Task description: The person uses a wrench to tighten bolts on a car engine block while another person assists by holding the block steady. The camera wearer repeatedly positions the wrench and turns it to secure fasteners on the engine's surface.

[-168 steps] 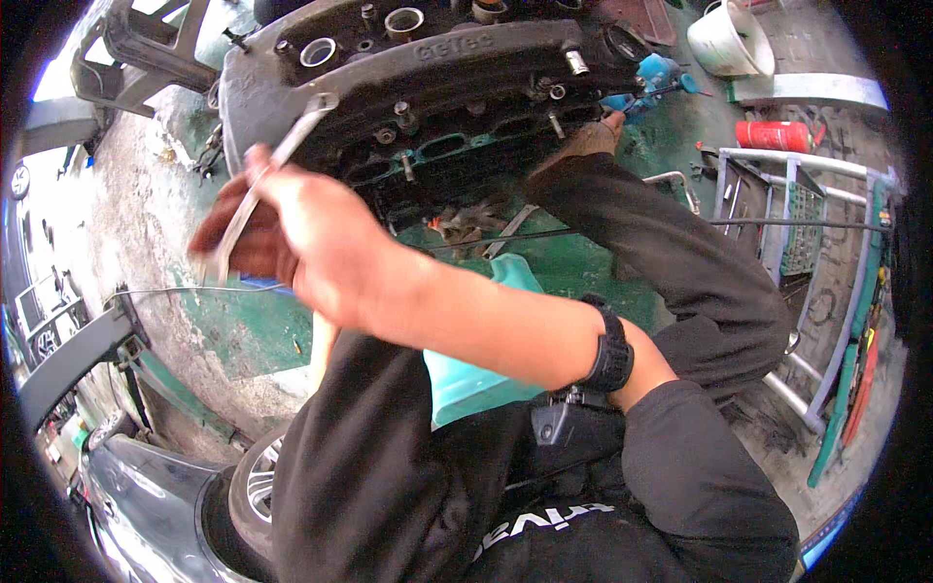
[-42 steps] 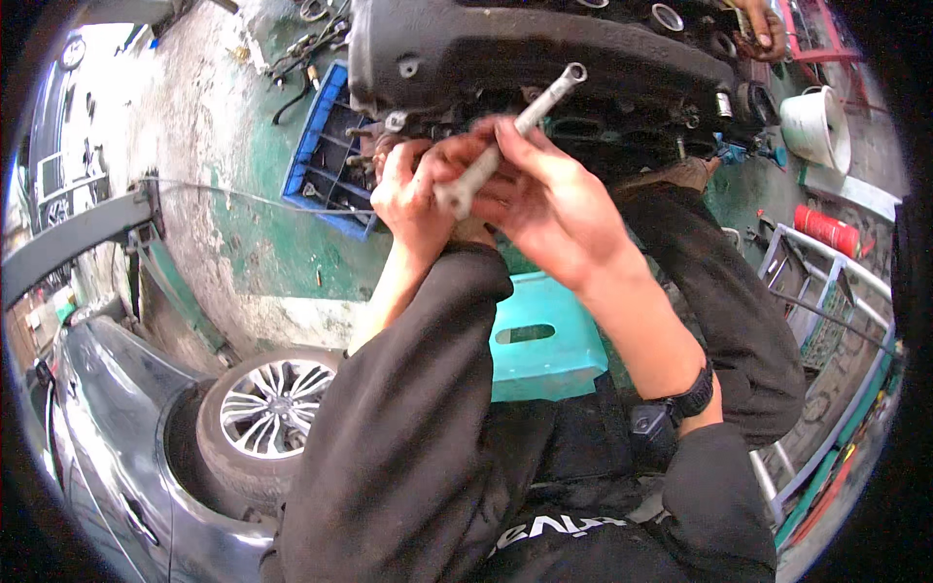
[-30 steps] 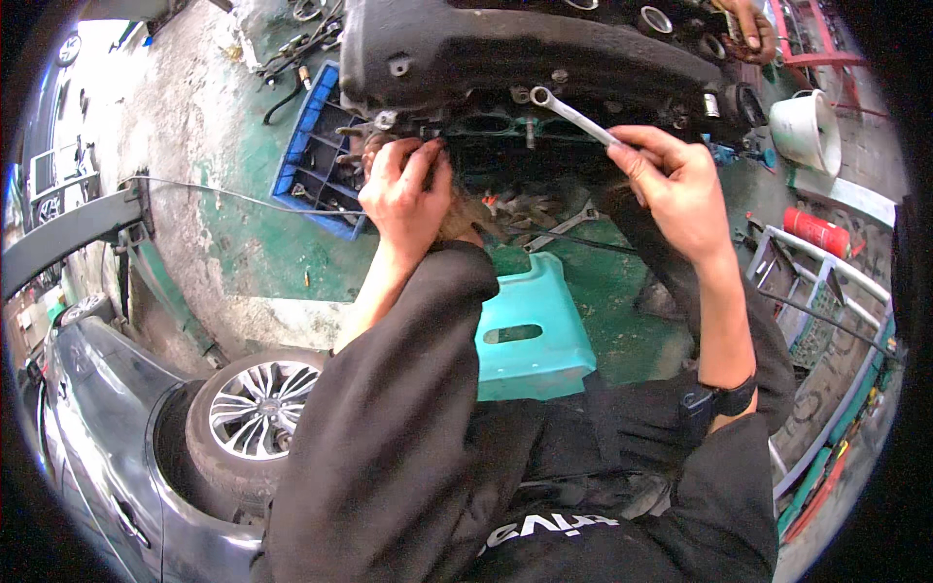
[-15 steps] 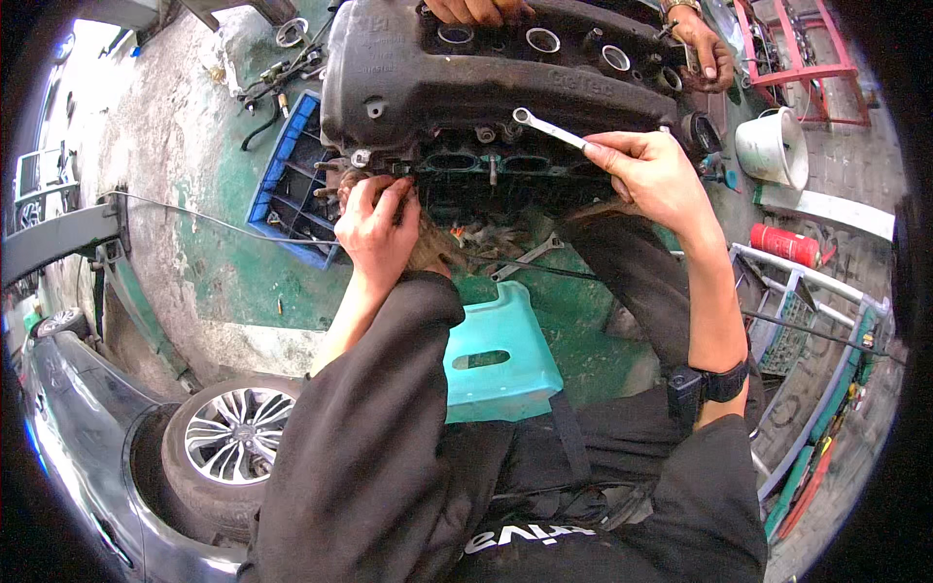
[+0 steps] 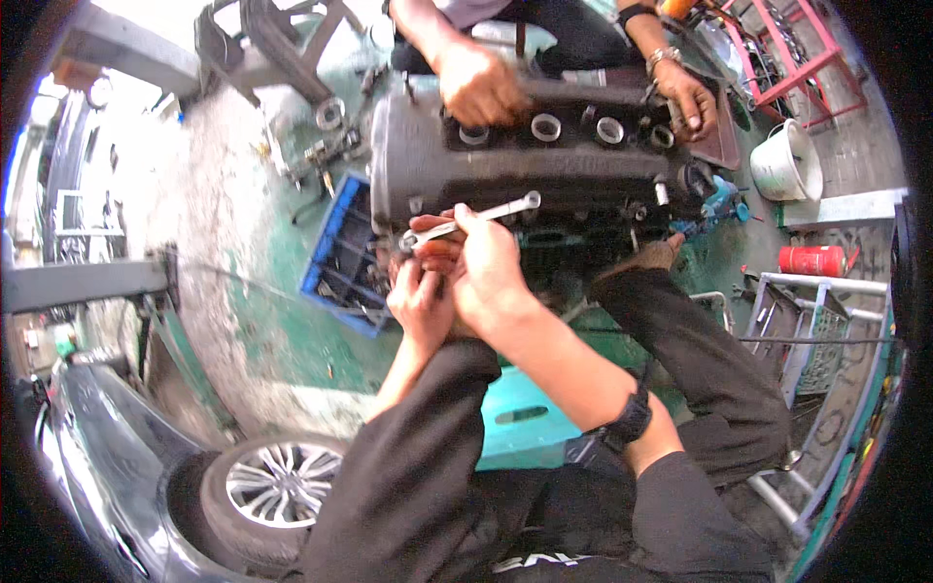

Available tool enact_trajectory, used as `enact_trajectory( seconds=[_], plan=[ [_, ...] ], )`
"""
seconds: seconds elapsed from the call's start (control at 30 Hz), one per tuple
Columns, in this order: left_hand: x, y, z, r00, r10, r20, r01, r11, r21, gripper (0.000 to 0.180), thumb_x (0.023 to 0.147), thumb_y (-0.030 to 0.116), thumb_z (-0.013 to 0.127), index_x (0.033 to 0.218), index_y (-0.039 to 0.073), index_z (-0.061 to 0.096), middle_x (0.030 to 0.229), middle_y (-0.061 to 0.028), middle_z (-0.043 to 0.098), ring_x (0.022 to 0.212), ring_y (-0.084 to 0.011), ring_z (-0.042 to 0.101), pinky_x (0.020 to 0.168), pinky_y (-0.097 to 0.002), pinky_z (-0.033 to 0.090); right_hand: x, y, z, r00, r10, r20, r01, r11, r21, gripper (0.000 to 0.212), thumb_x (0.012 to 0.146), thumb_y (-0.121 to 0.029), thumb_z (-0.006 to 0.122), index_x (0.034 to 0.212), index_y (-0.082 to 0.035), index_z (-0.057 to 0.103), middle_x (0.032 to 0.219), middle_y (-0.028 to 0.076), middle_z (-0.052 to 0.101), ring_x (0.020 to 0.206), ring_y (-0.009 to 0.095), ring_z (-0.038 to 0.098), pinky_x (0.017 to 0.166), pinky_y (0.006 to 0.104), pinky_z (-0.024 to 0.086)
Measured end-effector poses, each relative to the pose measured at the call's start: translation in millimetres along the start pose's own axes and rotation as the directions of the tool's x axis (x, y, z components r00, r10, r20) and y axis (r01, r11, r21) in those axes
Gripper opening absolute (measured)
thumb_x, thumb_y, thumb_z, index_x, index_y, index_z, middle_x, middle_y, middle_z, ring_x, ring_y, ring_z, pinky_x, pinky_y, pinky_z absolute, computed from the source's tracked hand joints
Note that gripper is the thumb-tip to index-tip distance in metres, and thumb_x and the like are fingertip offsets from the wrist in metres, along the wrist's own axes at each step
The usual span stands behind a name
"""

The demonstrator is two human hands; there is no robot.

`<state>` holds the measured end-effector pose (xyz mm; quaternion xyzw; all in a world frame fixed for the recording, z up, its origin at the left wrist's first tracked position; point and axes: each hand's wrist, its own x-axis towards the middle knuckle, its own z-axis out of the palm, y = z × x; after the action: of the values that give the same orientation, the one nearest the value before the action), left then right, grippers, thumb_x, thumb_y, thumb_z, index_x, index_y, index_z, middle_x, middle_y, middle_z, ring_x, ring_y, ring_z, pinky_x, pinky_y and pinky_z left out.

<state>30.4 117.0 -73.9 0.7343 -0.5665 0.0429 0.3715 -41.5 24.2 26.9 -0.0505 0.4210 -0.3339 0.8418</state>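
A dark, greasy car engine (image 5: 583,173) with a ribbed top cover and several round openings lies in front of me. My right hand (image 5: 491,264) grips a silver combination wrench (image 5: 507,208) at mid-shank. One end of the wrench sits at the engine's near left corner, and the other points up to the right over the cover. Just below that left end, my left hand (image 5: 422,303) is closed, its fingers curled together at the corner. What these fingers hold is hidden. Across the engine, a co-worker's blurred fist (image 5: 481,85) and other hand (image 5: 686,102) hover over the cover.
Left of the engine lies a blue parts tray (image 5: 335,243). A turquoise stool (image 5: 525,389) stands between my legs. On the right are a white bucket (image 5: 782,165), a red cylinder (image 5: 814,259) and a metal frame (image 5: 816,330). A car wheel (image 5: 282,486) is at lower left.
My right hand has carried the wrench left and down to beside my left hand. My left hand stays at the engine's left corner. The view has shifted, showing more of the co-worker.
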Motion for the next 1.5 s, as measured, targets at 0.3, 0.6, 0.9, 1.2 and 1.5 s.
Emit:
enact_trajectory(
  seconds=[0.3,0.6,0.9,1.2,1.5],
  plan=[
    [-2.0,-4.4,2.6,0.999,-0.036,0.018,0.037,0.998,-0.057,0.019,0.068,0.012,0.071,0.087,0.008,0.068,0.084,-0.0096,0.061,0.070,-0.0295,0.063,0.059,-0.0379,0.051,-20.2,-24.8,-40.7,0.860,0.266,0.435,-0.276,0.960,-0.043,0.017,0.099,-0.016,0.045,0.103,-0.003,0.056,0.095,0.016,0.068,0.059,0.017,0.065,0.057,0.0270,0.055],
    [-3.0,-2.1,6.1,0.998,0.001,-0.058,-0.001,1.000,0.004,0.018,0.069,0.009,0.073,0.087,0.011,0.070,0.088,-0.0051,0.063,0.073,-0.0245,0.063,0.063,-0.0341,0.051,-40.4,-111.6,-102.8,0.965,0.015,0.263,0.264,-0.034,-0.964,0.029,0.090,-0.027,0.062,0.094,0.001,0.066,0.066,0.005,0.064,0.058,0.011,0.054,0.055,0.0295,0.045],
    [-4.0,-3.5,5.5,0.999,-0.010,-0.036,0.011,1.000,0.022,0.018,0.071,0.007,0.073,0.089,0.009,0.070,0.088,-0.0070,0.064,0.075,-0.0259,0.063,0.065,-0.0336,0.052,-40.3,-145.2,-108.4,0.920,-0.217,0.326,0.306,-0.117,-0.945,0.032,0.090,-0.029,0.062,0.097,0.001,0.069,0.064,0.003,0.059,0.058,0.006,0.047,0.053,0.0265,0.039],
    [-3.2,-2.9,4.9,0.999,-0.005,-0.034,0.006,1.000,0.011,0.021,0.070,0.007,0.073,0.091,0.009,0.069,0.089,-0.0071,0.063,0.074,-0.0263,0.063,0.064,-0.0339,0.052,-28.7,-166.3,-108.9,0.912,-0.200,0.359,0.313,-0.227,-0.922,0.033,0.087,-0.030,0.065,0.100,-0.001,0.070,0.062,0.001,0.059,0.058,0.005,0.046,0.053,0.0265,0.039],
    [-3.6,-3.7,6.3,0.999,-0.014,-0.047,0.013,1.000,-0.009,0.020,0.068,0.009,0.074,0.087,0.011,0.070,0.088,-0.0052,0.063,0.076,-0.0248,0.062,0.064,-0.0335,0.051,-20.7,-176.6,-117.4,0.954,-0.101,0.281,0.268,-0.128,-0.955,0.034,0.088,-0.032,0.065,0.102,-0.002,0.071,0.062,-0.005,0.054,0.057,0.004,0.041,0.051,0.0235,0.036]
  ],
)
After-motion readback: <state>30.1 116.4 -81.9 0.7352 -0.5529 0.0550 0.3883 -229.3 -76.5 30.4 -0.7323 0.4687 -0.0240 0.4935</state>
